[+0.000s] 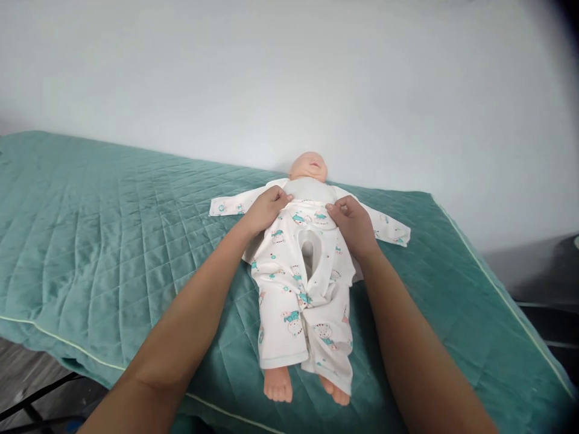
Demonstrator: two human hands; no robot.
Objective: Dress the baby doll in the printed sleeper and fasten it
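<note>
A baby doll (309, 165) lies on its back, head toward the wall, feet toward me. It wears white printed pants (289, 319) with an open split at the crotch. Under its back and arms spreads a matching white top (389, 229), open at the front over the pale chest. My left hand (270, 208) pinches the waistband on the left side. On the other side, my right hand (351, 223) has its thumb and fingers closed on the same waistband. Both bare feet of the doll stick out of the pant legs.
A green quilted cover (113, 241) lies over the bed or table beneath the doll. A plain white wall (271, 72) stands right behind it. Dark metal bars (40, 395) and grey floor show at the lower left.
</note>
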